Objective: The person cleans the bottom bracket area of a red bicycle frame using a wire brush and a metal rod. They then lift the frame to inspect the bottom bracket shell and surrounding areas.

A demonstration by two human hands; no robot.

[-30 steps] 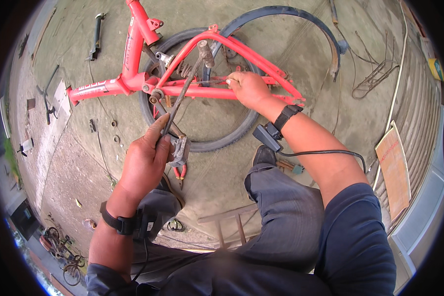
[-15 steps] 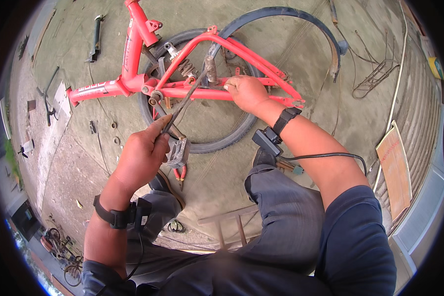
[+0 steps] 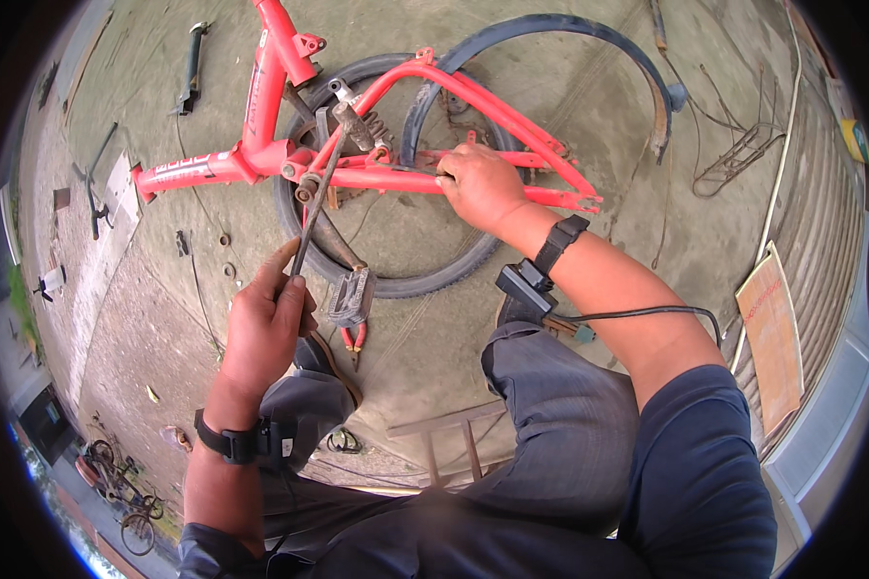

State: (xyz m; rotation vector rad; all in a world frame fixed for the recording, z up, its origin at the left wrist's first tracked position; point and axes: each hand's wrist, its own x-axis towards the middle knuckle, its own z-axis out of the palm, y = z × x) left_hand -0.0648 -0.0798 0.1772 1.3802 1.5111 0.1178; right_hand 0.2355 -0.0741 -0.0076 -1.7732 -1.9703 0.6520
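Observation:
My left hand (image 3: 266,323) is closed round the handle of a hammer (image 3: 319,207). The hammer's worn, blocky head is over the crank and shock spring area of a red bicycle frame (image 3: 203,172). Fingers curled, my right hand (image 3: 488,188) grips the frame's rear lower tubes; a small dark bit shows at its fingertips, too small to name. Under the frame lies a wheel with a black tyre (image 3: 415,288). A grey pedal (image 3: 350,294) on its crank arm sits just right of my left hand.
A curved black mudguard (image 3: 550,21) lies across the frame's far right. Red-handled pliers (image 3: 355,343) rest on the ground by my left shoe. A wire rack (image 3: 739,159) is at the right, a dark tube (image 3: 192,68) at the far left. A wooden board (image 3: 772,333) stands right.
My left hand has moved slightly left and nearer me, swinging the hammer's head leftward from the rear tubes to the shock spring. My right hand stays almost in place on the frame.

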